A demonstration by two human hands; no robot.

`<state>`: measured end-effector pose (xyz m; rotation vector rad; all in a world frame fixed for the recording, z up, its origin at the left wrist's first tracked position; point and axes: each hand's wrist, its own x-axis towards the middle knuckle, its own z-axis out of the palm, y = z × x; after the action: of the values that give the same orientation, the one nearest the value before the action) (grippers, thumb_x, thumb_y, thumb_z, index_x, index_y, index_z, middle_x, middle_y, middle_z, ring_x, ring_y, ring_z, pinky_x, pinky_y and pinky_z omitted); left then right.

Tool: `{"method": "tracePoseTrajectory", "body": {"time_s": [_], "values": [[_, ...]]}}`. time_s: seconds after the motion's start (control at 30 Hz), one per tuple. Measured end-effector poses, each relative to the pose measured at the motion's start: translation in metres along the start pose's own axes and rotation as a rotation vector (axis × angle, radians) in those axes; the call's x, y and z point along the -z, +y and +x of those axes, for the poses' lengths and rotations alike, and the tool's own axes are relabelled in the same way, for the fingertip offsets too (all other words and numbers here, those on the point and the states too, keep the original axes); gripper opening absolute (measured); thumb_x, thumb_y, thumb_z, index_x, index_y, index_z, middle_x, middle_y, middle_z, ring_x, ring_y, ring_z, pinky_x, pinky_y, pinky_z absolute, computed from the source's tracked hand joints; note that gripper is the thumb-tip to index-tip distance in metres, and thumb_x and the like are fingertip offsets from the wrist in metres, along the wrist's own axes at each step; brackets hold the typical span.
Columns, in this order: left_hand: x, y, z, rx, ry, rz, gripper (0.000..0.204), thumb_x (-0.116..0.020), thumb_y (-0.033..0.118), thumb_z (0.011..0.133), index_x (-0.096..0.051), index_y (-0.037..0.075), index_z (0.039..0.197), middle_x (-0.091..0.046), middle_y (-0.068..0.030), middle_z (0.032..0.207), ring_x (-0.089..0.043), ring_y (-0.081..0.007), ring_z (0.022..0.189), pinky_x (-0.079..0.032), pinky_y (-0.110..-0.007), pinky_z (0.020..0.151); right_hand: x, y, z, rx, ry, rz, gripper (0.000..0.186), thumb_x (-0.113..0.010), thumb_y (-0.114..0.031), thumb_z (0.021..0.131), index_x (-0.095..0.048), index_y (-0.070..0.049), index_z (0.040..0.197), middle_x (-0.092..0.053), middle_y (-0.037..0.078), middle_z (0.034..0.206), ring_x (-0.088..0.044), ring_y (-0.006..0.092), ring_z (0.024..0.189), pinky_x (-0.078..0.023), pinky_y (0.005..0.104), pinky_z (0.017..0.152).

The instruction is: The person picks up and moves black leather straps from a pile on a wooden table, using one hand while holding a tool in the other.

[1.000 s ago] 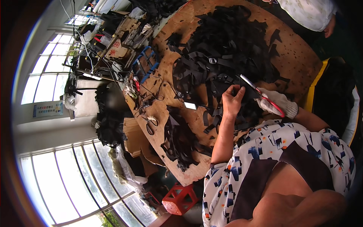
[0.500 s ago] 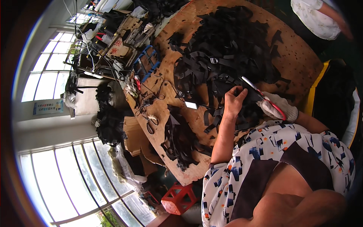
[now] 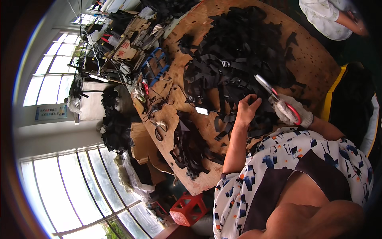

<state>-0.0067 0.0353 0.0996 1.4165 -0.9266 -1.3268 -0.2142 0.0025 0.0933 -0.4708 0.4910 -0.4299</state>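
My bare left hand [image 3: 247, 108] is closed, thumb and forefinger pinched on dark material, apparently a black strap piece [image 3: 259, 116], over the lower part of a large pile of black webbing straps with buckles [image 3: 238, 44]. To its right my right hand [image 3: 290, 110], in a knitted white glove, is closed on red-handled scissors [image 3: 266, 83], whose silver blades point up-left above the pile. A smaller bundle of black strips [image 3: 187, 143] lies left of my forearm, and a white rectangular device [image 3: 201, 110] with a cable sits between them.
The wooden table [image 3: 310, 51] carries a blue rack [image 3: 154, 65], cords and clutter at left. A cardboard box [image 3: 139, 143] and red stool [image 3: 187, 210] stand beside it. A yellow-edged container [image 3: 332, 85] holds black material at right. A co-worker's sleeve and arm [image 3: 318, 18] show top right.
My left hand has shifted slightly down and right. The scissors have tilted, their tips a little higher and farther from that hand. The co-worker's arm at top right has moved.
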Motion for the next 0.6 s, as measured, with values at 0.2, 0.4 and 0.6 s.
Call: {"method": "tracePoseTrajectory", "body": {"time_s": [0.2, 0.4, 0.6], "values": [[0.072, 0.04, -0.063, -0.225, 0.244, -0.315, 0.024, -0.054, 0.017, 0.074, -0.06, 0.0, 0.091, -0.057, -0.0073, 0.084, -0.053, -0.018, 0.077, -0.042, -0.027, 0.075, 0.012, -0.018, -0.003, 0.011, -0.198, 0.237, 0.029, -0.047, -0.033, 0.088, -0.043, -0.006, 0.099, -0.054, 0.001, 0.061, -0.052, 0.0125, 0.039, -0.043, 0.0233, 0.029], [0.108, 0.066, -0.092, -0.509, 0.168, -0.566, 0.022, -0.051, 0.02, 0.074, -0.046, 0.0, 0.08, -0.042, -0.0045, 0.056, -0.041, -0.0123, 0.051, -0.036, -0.025, 0.051, 0.023, 0.002, -0.001, 0.007, 0.0, 0.382, 0.03, -0.049, -0.032, 0.088, -0.044, -0.005, 0.099, -0.058, 0.006, 0.065, -0.06, 0.015, 0.045, -0.051, 0.0259, 0.036], [0.082, -0.025, 0.034, 0.01, 0.634, 0.856, 0.03, -0.059, 0.03, 0.075, -0.066, 0.002, 0.085, -0.063, -0.0212, 0.079, -0.062, -0.0355, 0.078, -0.048, -0.04, 0.069, -0.011, -0.004, -0.003, 0.005, 0.092, 0.03, 0.025, -0.04, -0.033, 0.093, -0.047, -0.01, 0.101, -0.05, -0.002, 0.067, -0.049, 0.004, 0.042, -0.043, 0.0164, 0.036]]}}
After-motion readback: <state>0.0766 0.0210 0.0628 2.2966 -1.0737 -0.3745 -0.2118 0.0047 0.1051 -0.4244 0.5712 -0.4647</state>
